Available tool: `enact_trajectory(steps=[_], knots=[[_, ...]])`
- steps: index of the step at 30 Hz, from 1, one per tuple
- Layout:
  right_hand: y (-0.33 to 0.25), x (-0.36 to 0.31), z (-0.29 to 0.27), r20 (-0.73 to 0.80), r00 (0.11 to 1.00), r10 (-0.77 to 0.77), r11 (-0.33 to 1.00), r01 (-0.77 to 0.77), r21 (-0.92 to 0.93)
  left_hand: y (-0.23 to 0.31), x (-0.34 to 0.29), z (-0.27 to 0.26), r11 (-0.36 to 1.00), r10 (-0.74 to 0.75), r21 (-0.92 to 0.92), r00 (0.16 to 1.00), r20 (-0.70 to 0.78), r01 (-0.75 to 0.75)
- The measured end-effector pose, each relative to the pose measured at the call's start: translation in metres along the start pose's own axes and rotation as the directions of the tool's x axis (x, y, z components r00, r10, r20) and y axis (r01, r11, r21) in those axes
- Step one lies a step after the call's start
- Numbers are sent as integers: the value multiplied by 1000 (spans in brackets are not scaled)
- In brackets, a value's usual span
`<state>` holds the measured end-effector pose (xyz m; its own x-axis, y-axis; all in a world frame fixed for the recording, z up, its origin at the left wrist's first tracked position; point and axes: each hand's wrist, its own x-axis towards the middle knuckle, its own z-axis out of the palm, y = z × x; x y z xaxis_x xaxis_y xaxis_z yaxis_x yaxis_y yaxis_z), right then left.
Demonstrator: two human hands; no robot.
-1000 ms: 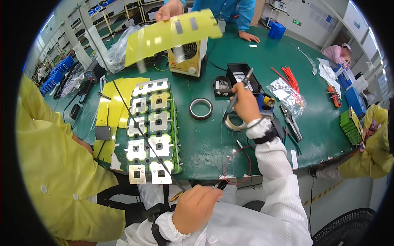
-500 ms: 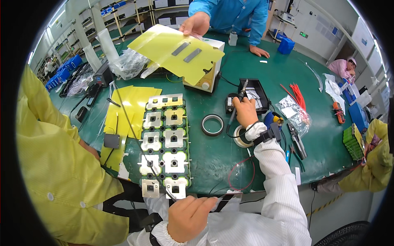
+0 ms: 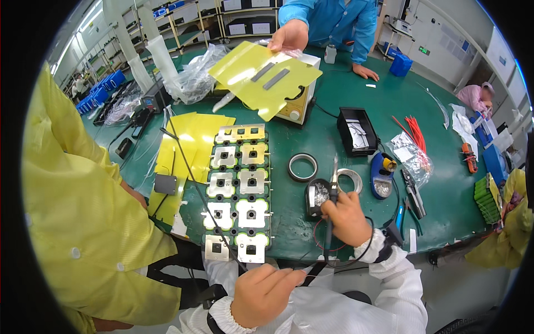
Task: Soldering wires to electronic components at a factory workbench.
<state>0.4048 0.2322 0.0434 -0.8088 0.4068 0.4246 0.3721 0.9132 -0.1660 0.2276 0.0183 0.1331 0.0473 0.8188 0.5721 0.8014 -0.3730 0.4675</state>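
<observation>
Right hand (image 3: 349, 220) closed round the handle of a soldering iron (image 3: 334, 195), tip pointing away from the wearer, just beside a tape roll (image 3: 359, 183). Left hand (image 3: 263, 296) half curled near the tabletop's (image 3: 289, 228) near edge; cannot tell whether it grips anything. Battery pack (image 3: 235, 203) lies on the tabletop, left of the iron. Risks, as judged: tip, if hot, could scorch the tape; looped cord (image 3: 371, 234) could snag, jerking the iron; metal bridging bare plates (image 3: 243, 182) could short cells. Writing: plate marks and green wall sign (image 3: 424, 50), illegible.
</observation>
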Motion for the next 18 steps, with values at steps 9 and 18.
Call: enact_trajectory(steps=[9, 18], knots=[[16, 38, -24, -360, 887, 289, 940, -192, 282, -5, -2, -14, 1000, -1, 19, 999, -49, 2], [32, 192, -50, -532, 602, 596, 753, -189, 630, -10, -5, -29, 1000, 0, -5, 999, -52, -1]])
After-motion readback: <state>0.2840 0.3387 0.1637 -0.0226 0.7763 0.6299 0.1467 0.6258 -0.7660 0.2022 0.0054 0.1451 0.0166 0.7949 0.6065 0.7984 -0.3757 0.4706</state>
